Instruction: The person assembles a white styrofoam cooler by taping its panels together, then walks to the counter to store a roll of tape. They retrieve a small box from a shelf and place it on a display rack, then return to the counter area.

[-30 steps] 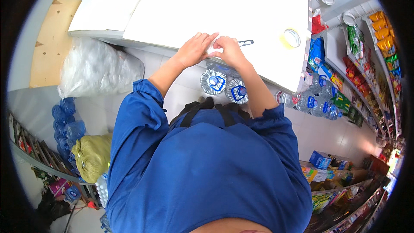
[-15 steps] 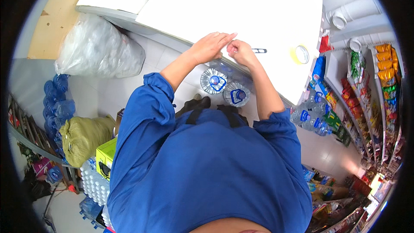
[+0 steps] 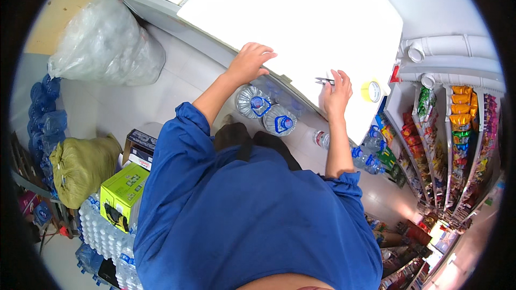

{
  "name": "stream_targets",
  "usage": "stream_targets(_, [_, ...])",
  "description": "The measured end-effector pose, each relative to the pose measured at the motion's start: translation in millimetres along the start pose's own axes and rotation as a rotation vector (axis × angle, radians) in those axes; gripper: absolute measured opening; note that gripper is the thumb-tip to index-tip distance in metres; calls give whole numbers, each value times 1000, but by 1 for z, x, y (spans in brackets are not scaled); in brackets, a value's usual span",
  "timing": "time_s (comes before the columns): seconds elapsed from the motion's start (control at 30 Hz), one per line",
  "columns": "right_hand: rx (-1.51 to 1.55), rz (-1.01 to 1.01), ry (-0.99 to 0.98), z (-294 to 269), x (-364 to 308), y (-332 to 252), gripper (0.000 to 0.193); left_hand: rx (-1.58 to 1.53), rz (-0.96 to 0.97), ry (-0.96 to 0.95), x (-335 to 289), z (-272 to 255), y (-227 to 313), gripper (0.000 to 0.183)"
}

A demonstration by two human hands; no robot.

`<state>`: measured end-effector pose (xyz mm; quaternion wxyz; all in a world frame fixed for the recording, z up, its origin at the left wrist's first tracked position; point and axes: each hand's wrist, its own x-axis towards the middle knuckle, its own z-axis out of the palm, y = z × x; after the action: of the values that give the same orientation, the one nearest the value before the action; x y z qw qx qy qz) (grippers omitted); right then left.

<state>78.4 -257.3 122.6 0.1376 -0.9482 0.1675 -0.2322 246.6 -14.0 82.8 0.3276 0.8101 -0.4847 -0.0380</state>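
At the near edge of the white tabletop (image 3: 301,21), my left hand (image 3: 248,62) is open and holds nothing, its thumb apart from the bent fingers. Farther right, my right hand (image 3: 338,94) has thumb and fingers around one end of small black snips (image 3: 323,80). Their two narrow prongs point left, low over the white surface or on it. A roll of yellowish tape (image 3: 371,91) lies just right of my right hand. A small dark bit (image 3: 286,79) shows at the table's near edge, too small to name.
Large water bottles with blue handles (image 3: 282,123) stand on the floor below the table edge, more bottles (image 3: 368,160) to the right. Snack shelves (image 3: 459,129) line the right side. On the left are a clear plastic sack (image 3: 110,43), an olive sack (image 3: 83,172) and a green box (image 3: 124,190).
My hands, close together before, are now apart. The right has moved right onto the snips; the left has come away and opened. The view has shifted slightly.
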Motion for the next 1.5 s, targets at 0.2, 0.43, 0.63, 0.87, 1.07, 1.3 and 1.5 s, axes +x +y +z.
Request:
stream_targets(0.2, [24,26,-239,-1,-4,35,23,84,161,-41,7,-2,-20,54])
stream_targets(0.43, [134,113,-195,1,-5,31,17,42,116,-42,10,-8,-20,49])
stream_targets(0.63, [483,312,-142,-2,-22,44,3,25,208,-75,16,-10,-21,43])
stream_targets(0.87, [887,786,12,-33,-80,-25,12,-172,417,-232,48,-9,-40,35])
stream_targets(1.07, [1218,1207,243,33,-116,-165,12,-319,581,-402,61,-16,-51,33])
stream_targets(1.3, [1660,1451,582,113,-65,-260,32,-327,662,-638,94,-32,-62,29])
stream_targets(1.5, [1546,1405,713,150,-42,-268,27,-347,725,-635,111,-20,-56,23])
